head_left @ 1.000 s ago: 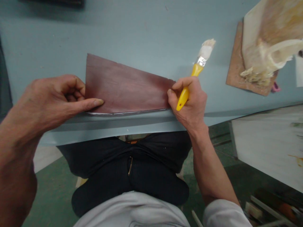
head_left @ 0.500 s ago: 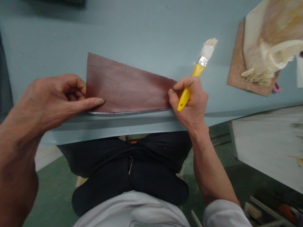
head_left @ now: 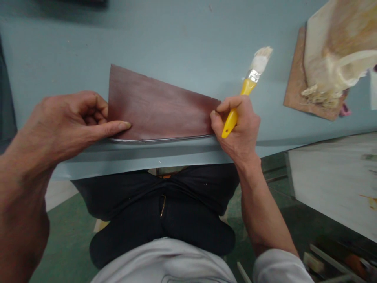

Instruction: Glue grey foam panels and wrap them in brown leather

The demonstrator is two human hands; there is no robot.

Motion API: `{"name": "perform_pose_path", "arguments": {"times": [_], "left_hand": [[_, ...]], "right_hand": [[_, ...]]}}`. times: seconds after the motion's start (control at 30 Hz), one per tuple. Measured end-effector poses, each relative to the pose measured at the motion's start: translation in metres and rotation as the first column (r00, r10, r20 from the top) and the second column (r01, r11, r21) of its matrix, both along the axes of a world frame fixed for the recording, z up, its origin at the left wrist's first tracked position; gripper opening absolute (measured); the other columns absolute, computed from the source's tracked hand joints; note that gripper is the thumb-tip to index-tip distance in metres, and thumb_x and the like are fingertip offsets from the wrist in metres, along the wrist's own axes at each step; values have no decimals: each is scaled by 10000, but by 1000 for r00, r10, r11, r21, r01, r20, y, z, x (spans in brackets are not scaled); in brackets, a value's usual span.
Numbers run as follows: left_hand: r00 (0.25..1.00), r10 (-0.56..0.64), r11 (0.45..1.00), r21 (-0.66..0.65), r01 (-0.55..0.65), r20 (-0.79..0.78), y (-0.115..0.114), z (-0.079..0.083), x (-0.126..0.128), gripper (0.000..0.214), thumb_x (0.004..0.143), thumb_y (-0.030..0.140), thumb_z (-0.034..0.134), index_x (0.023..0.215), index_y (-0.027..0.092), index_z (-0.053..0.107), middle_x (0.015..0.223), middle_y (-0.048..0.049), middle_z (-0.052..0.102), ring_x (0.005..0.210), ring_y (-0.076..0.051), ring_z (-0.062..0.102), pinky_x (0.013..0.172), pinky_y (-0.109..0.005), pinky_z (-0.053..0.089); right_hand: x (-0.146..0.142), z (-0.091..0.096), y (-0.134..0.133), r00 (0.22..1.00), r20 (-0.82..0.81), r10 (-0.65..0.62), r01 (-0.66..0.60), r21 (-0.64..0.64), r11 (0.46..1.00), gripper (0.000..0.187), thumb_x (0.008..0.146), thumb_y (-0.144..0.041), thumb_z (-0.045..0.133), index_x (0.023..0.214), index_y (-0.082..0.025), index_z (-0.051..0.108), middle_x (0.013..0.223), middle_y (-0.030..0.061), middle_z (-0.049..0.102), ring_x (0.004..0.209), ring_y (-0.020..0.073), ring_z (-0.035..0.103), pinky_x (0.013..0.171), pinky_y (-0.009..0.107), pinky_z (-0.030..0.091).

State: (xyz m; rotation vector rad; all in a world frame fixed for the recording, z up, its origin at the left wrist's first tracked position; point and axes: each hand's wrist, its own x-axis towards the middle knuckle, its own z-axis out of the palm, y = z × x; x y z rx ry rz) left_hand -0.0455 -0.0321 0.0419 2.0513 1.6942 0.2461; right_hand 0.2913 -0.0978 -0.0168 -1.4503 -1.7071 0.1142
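A dark reddish-brown piece of leather (head_left: pixel 161 108), tapering to the right, lies near the table's front edge with a pale line along its lower side. My left hand (head_left: pixel 70 125) pinches its left end, thumb on top and fingers curled beneath or behind. At the narrow right end, my right hand (head_left: pixel 240 125) grips the leather between thumb and forefinger. That same hand also keeps a paintbrush (head_left: pixel 247 86) with a yellow handle tucked in it, the whitened bristles pointing up and away.
A blue-grey sheet (head_left: pixel 182 43) covers the table. To the right, a glue-crusted whitish plastic container (head_left: pixel 318 59) stands on a brown board (head_left: pixel 294 86). A dark object (head_left: pixel 88 2) shows at the top left. Beyond the table's right front edge is a pale panel (head_left: pixel 332 177).
Hardly anything differs. The leather, both hands and the brush appear shifted a few pixels to the right, as does the container; both grips stay the same.
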Motion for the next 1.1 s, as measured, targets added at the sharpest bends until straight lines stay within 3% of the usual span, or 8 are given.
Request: {"name": "perform_pose_path", "arguments": {"times": [0.27,0.9,1.1], "left_hand": [[1000,-8,999,-43,9,29,1,0,-2,554,712,729,766,747,196,620,574,110,526,529,-49,465,552,-209,290],[1000,-7,999,-34,7,15,2,0,0,554,717,742,750,731,205,615,594,82,531,535,-75,459,569,-238,290],[1000,27,997,-74,-26,4,1,3,1,563,711,746,738,743,200,607,595,83,517,549,-68,453,582,-230,289]], "right_hand": [[2,-2,0,1000,13,-10,10,-24,1000,113,927,-242,652,987,-291,569,848,-28,664,657,157,622,664,317,592],[0,-2,-1,1000,17,-22,23,-55,998,88,935,-264,659,986,-280,589,868,-17,676,706,163,651,724,336,627],[-1,-2,-1,1000,16,-7,7,1,1000,100,939,-242,657,981,-293,583,846,-23,671,666,162,636,673,323,603]]}}
